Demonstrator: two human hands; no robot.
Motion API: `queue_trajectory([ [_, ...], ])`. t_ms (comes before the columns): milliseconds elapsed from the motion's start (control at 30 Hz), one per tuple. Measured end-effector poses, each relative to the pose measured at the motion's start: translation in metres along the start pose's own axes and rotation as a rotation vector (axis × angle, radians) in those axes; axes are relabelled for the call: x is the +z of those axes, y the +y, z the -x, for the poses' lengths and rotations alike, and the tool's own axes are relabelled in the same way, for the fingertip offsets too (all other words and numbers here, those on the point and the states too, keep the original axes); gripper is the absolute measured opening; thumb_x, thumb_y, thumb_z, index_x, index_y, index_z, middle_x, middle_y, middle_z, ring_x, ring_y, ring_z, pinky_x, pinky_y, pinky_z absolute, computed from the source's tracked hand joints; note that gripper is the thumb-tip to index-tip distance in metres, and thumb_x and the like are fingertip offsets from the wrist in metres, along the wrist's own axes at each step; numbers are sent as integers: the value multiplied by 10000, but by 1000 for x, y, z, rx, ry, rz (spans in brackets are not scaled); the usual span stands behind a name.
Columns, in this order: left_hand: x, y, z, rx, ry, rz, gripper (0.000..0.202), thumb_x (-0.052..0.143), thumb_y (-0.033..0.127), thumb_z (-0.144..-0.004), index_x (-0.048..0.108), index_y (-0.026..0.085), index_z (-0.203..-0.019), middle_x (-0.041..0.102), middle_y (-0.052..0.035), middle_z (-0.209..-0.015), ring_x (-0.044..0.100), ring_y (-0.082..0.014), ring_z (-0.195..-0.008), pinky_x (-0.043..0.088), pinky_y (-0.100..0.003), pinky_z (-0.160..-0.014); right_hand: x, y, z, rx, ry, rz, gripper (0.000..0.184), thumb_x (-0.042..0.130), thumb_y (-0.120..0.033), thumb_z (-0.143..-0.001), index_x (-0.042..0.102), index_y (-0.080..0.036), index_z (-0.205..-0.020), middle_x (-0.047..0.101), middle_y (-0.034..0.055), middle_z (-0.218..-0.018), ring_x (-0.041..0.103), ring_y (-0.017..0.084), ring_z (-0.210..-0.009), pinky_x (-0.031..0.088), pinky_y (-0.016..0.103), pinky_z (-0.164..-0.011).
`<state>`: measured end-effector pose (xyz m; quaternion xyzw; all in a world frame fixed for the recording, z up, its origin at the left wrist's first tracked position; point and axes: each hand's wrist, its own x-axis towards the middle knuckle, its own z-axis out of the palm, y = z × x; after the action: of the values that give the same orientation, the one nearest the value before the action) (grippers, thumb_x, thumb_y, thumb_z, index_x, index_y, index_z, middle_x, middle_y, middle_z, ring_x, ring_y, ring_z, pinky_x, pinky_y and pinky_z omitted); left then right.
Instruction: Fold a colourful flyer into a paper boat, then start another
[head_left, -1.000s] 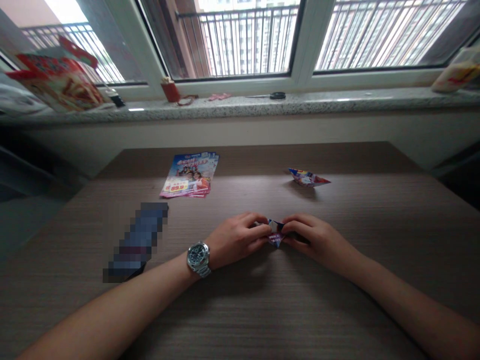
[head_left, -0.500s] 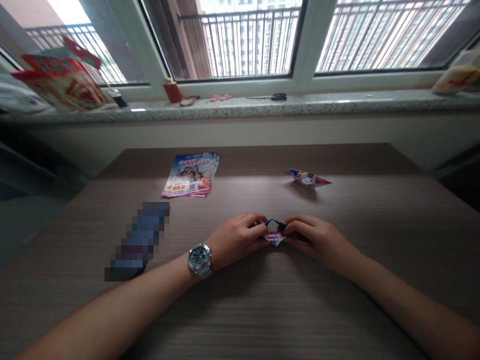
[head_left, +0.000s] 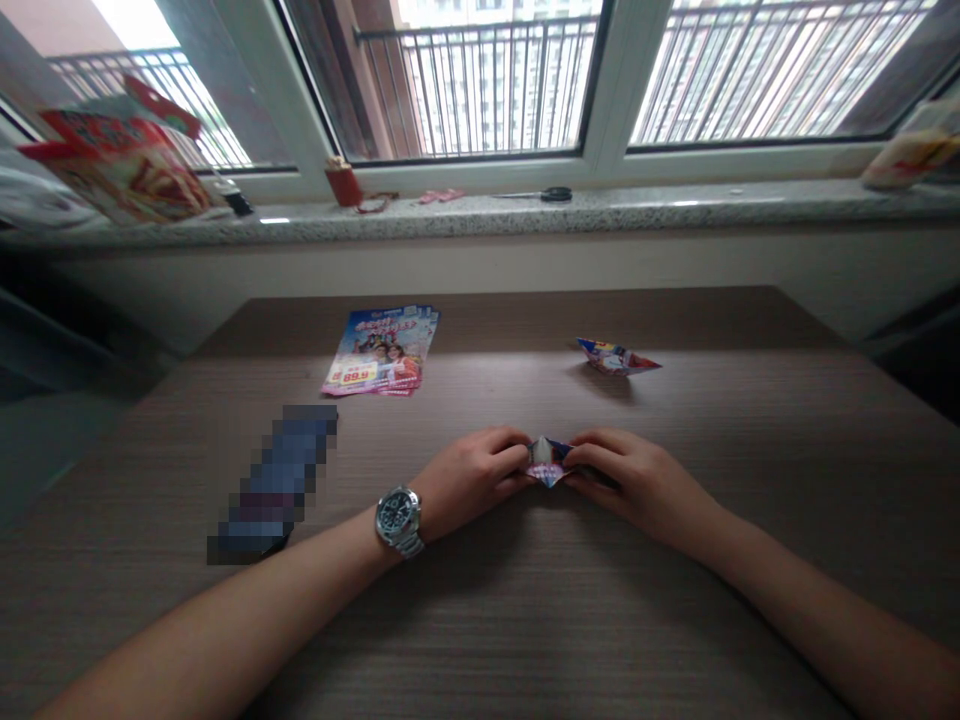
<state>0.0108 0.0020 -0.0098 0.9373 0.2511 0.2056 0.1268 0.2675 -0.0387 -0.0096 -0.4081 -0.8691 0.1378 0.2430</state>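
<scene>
While both forearms lie low across the wooden tabletop (head_left: 675,620), angled inward, my left hand (head_left: 469,480) and right hand (head_left: 637,482) meet near its middle. Their fingers are curled, each pinching one end of the small folded paper (head_left: 547,462) just above the surface. Compared with a second ago, the hands have hardly shifted, and the paper shows more of its pale face.

Centre frame, a folded paper (head_left: 548,462) sits on the bench (head_left: 525,620), pinched between left hand (head_left: 469,478) and right hand (head_left: 637,480). Behind it, leaflets (head_left: 382,350) lie to the left, a paper boat (head_left: 615,357) to the right; scissors (head_left: 551,193) rest on the windowsill (head_left: 675,205) along the top.
</scene>
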Motion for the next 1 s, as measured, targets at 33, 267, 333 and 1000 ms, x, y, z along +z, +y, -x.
queue_trajectory([
  [33, 0, 0, 0, 6, 3, 1, 138, 568, 298, -1000, 623, 173, -1018, 654, -76, -1164, 651, -183, -980, 543, -297, -856, 1, 0, 0, -7, -2, 15, 141, 608, -272, -965, 675, -207, -1071, 685, 98, -1050, 637, 224, -935, 518, 348, -808],
  [267, 0, 2, -2, 6, -14, -15, 161, 587, 312, -989, 651, 186, -1065, 648, -78, -1180, 643, -189, -985, 545, -318, -875, 6, 0, 1, -30, 39, 49, 202, 619, -267, -958, 741, -260, -1119, 700, 104, -1083, 657, 226, -939, 551, 357, -792],
  [333, 0, 2, -2, -4, -25, -29, 171, 600, 325, -979, 667, 203, -1079, 638, -86, -1202, 639, -203, -1012, 541, -340, -895, 8, 2, 1, -39, 66, 52, 195, 642, -245, -941, 755, -275, -1097, 713, 98, -1088, 669, 225, -933, 559, 356, -784],
  [1000, 2, 2, 2, -81, 53, 146, 163, 627, 313, -966, 736, 257, -1073, 614, -75, -1228, 657, -180, -1024, 564, -303, -885, 11, 0, 3, 17, 119, -116, 189, 620, -214, -952, 746, -274, -1079, 693, 88, -1141, 706, 203, -987, 595, 322, -842],
])
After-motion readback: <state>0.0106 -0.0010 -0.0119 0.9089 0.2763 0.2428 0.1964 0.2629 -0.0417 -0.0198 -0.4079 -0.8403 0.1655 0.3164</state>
